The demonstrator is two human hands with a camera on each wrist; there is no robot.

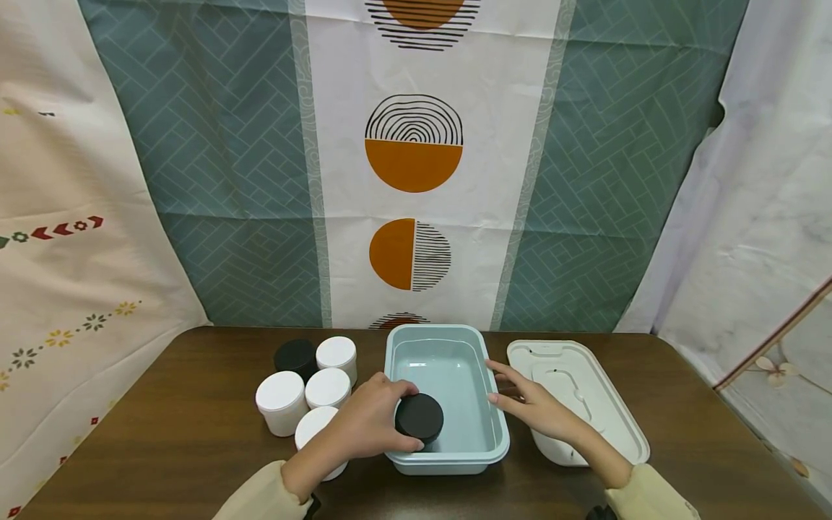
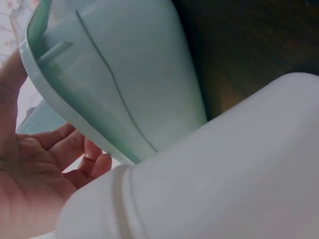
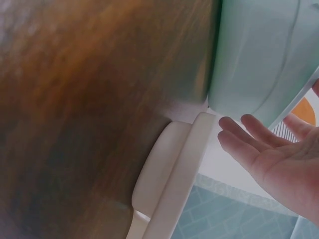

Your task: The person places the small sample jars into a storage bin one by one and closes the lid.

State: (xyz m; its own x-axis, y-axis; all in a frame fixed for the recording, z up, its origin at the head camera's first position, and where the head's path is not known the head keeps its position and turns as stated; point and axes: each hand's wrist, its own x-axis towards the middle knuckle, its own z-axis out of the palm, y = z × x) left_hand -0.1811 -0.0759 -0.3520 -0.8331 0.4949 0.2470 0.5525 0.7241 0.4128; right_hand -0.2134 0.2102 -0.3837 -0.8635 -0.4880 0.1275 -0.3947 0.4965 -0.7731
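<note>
My left hand (image 1: 372, 419) grips a round black jar (image 1: 419, 417) between thumb and fingers. The jar is inside the front left corner of a pale blue-green plastic tub (image 1: 448, 457); whether it rests on the tub's floor is hidden. On the other side, my right hand (image 1: 542, 408) lies along the tub's right rim with loosely extended fingers, thumb at the edge. In the left wrist view, a white jar (image 2: 214, 169) blocks much of the scene, and the held jar is hidden there. The right wrist view shows the right fingers (image 3: 244, 149) beside the tub's outer wall.
Left of the tub stand several white jars (image 1: 281, 401) and another black jar (image 1: 295, 357), close together. A white lid (image 1: 578, 397) lies right of the tub on the brown wooden table (image 1: 195, 426). A patterned curtain (image 1: 416, 217) hangs behind the table.
</note>
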